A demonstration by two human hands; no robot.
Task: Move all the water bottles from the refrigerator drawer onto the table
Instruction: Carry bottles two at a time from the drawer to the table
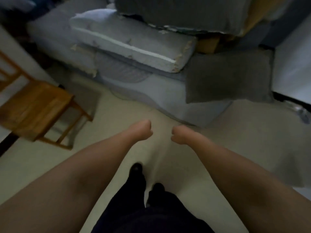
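Note:
No water bottle, refrigerator drawer or table shows in this blurred head view. Both of my forearms reach forward and down over a pale floor. My left hand [143, 130] and my right hand [179, 134] hang close together in the middle, their fingers curled under and holding nothing. My dark trousers and shoes [136, 169] show below them.
A wooden chair [33, 108] stands at the left. Ahead lies a low grey mattress [168, 91] with a worn cushion [131, 44] and a dark grey pillow [228, 76] on it. A white appliance front [292, 68] rises at the right edge. Pale floor [218, 140] lies around my feet.

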